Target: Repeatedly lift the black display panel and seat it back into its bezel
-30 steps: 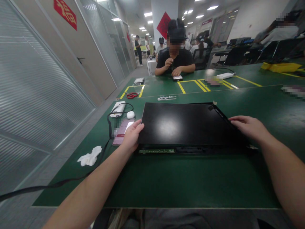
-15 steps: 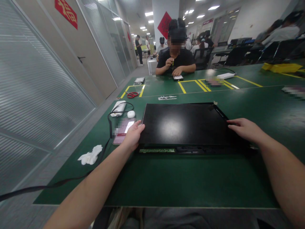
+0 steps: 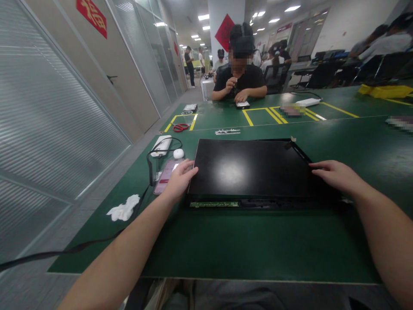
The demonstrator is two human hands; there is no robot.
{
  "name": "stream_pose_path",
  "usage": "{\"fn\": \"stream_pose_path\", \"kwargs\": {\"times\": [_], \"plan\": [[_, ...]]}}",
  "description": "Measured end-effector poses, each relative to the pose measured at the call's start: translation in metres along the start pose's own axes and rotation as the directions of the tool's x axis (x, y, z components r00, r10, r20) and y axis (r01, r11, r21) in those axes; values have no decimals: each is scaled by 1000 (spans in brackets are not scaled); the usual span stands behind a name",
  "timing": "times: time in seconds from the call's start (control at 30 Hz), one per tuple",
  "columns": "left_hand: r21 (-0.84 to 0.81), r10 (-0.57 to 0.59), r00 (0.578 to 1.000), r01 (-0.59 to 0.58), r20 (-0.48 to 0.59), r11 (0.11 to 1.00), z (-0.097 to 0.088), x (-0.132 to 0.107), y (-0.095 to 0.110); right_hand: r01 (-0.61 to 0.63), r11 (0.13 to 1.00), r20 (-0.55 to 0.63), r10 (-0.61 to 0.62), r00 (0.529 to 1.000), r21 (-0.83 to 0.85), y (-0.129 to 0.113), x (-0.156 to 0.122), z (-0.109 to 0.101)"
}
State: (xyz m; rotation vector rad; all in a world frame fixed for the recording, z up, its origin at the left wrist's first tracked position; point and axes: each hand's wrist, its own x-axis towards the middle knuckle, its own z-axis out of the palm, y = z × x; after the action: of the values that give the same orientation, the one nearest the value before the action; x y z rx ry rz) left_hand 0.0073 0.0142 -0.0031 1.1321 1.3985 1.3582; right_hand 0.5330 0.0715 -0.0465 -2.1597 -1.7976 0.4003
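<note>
A large flat black panel [image 3: 248,165] lies on the green table [image 3: 245,245] in front of me, with a thin green circuit strip [image 3: 213,204] showing along its near edge. My left hand [image 3: 179,181] grips the panel's left edge, fingers curled over the top. My right hand [image 3: 335,175] rests on the right edge with the fingers stretched along it. A loose black frame strip [image 3: 298,150] sticks out at the panel's far right corner.
Left of the panel lie a phone [image 3: 166,171], a white mouse [image 3: 178,153], a white power bank [image 3: 161,145] with a black cable [image 3: 149,170], and crumpled white tissue [image 3: 124,209]. Red scissors [image 3: 180,127] and small parts [image 3: 227,131] lie farther back. A person sits opposite.
My left hand's fingers have crept a little farther over the panel's left edge. The right hand has barely shifted. The view has drifted slightly.
</note>
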Motion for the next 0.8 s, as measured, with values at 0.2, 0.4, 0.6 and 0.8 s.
{"fn": "stream_pose_path", "kwargs": {"times": [0.2,0.4,0.6,0.8], "plan": [[371,38,994,-74,102,926,-8,4,-14,-20,1000,-6,20,1000,0,-5,-4,-1],[455,60,987,-123,151,882,-12,7,-22,-29,1000,-20,29,999,-6,-8,-6,-2],[457,92,980,-165,178,874,-12,9,-24,-68,996,-6,68,998,60,-16,-11,-7],[495,106,983,-167,148,853,-10,9,-23,-116,959,-23,126,992,258,-15,-14,-5]]}}
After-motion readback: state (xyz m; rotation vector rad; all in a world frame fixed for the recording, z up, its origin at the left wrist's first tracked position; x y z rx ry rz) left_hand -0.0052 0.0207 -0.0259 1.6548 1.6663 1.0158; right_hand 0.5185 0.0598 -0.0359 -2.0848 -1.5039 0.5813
